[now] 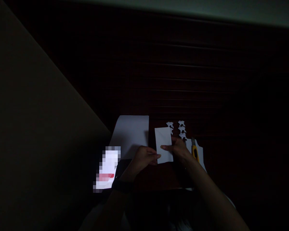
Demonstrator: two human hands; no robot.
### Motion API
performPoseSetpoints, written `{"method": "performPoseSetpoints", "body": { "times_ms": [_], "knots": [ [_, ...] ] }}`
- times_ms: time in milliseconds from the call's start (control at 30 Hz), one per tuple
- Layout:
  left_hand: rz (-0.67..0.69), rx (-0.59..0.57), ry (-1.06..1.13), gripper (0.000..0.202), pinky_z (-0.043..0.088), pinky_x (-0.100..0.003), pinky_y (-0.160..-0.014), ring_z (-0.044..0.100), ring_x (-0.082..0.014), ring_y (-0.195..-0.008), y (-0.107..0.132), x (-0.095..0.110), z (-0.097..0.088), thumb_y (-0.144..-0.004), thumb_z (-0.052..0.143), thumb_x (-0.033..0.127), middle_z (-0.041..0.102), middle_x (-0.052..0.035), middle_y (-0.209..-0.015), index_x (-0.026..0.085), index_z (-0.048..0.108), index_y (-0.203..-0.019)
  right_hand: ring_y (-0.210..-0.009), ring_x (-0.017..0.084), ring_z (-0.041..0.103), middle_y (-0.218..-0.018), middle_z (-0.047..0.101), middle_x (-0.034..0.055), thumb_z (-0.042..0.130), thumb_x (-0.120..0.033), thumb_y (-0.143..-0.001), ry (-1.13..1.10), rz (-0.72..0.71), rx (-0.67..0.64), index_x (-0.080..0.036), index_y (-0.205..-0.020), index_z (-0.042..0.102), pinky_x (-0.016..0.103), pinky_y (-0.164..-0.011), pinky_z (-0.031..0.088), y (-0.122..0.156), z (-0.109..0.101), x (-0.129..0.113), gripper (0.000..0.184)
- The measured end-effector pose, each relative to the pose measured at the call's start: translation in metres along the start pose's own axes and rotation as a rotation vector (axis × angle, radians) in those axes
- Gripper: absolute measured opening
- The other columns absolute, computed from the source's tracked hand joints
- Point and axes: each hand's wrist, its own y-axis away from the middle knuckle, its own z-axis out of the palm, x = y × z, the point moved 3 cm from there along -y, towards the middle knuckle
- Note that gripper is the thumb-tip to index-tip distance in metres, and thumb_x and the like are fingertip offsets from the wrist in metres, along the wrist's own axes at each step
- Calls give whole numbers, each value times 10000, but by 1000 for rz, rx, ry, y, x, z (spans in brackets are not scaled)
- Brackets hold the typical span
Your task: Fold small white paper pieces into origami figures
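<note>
Both my hands hold a small white rectangular paper (163,141) low over a dark wooden table (183,80). My left hand (144,158) pinches the paper's lower left edge with curled fingers. My right hand (177,148) grips its right side, thumb laid across the sheet. A dark band sits on my left wrist. The scene is very dim.
A larger white sheet (131,134) lies left of the held paper. Several small folded white paper shapes (179,129) stand in two short rows just beyond. A yellow utility knife (195,151) rests on another white sheet at the right. A blurred-out bright rectangle (108,168) lies at the lower left.
</note>
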Motion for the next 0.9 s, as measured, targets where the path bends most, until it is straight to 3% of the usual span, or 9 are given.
{"method": "performPoseSetpoints", "body": {
  "times_ms": [633,900],
  "knots": [
    [1,-14,-22,244,532,-281,-556,647,-169,-569,-1,-2,1,-650,719,329,676,-70,-644,104,654,-717,-685,199,630,-846,702,81,805,-268,-522,-11,18,-28,-132,-888,676,324,-634,495,-1,-1,2,411],
    [-12,39,26,251,535,-287,-547,650,-177,-573,1,5,-1,-633,733,328,678,-73,-644,103,651,-711,-739,214,638,-872,699,87,790,-352,-549,-22,11,-45,-136,-913,673,315,-652,482,-3,-1,5,439]
  ]
}}
